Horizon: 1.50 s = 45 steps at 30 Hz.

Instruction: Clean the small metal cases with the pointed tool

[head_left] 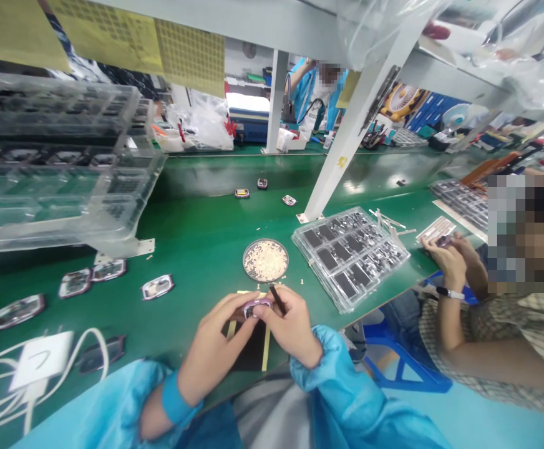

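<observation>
While the left hand [216, 340] and right hand [295, 324], also holding a dark stick [277, 299], pinch 1 casing [257, 306] at lower centre, the casing's long axis seemingly runs crosswise.

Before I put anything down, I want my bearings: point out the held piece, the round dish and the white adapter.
Held piece [257, 302], head view: upper edge.
Round dish [244, 263], head view: left rim.
White adapter [54, 353], head view: broad face.

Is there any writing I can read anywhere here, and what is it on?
"DISC", partly readable, on the white shirt of the person at the back.
Yellow sheets: printed marks, too blurred to read.
White plug: a dark curved mark, no readable letters.
Small purple case: nothing readable.
No brand or number is legible.
</observation>
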### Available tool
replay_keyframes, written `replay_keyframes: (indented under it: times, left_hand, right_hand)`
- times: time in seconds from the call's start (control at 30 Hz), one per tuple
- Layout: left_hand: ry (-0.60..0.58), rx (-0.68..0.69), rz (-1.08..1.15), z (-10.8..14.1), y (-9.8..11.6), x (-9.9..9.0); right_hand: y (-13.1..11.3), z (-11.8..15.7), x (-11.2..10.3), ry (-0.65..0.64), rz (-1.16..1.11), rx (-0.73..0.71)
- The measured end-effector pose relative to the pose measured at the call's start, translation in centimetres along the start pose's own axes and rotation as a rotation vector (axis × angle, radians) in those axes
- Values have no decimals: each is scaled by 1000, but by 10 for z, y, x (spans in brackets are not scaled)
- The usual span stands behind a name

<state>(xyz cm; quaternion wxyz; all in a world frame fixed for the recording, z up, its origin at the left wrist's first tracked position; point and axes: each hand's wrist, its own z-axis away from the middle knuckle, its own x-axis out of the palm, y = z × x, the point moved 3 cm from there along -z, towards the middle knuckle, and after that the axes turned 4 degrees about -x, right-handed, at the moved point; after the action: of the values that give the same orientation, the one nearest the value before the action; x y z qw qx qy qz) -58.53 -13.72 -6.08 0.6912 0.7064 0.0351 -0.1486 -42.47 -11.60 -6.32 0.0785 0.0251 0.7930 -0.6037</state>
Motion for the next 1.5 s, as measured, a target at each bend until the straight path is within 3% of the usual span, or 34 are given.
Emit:
replay_keyframes:
  times: [0.13,0.3,0.47,0.6,0.77,0.97,1.2,1.5]
  left_hand:
    - [43,55,-236,4,0,-5]
    - [99,210,-285,7,5,-8]
    - [120,226,-274,9,7,-6]
    - [112,220,-294,4,5,-6]
    - [70,355,-446,0,9,-7]
    - [60,337,-541,-1,7,-7]
    - [43,314,-559,-2,-3,-7]
    - [35,382,-583,-1,-9,-9]
  right_hand:
    - [-2,2,5,14,-30,4]
    - [-1,7,14,20,-107,-34]
    - [0,10,16,37,-124,-79]
    - [-1,4,6,-21,-22,-74]
    - [-10,-6,-17,-9,77,-186]
    - [-4,-9,-16,-171,55,-310]
    - [9,-4,-13,-157,73,-337]
    - [11,-4,-8,-209,121,-364]
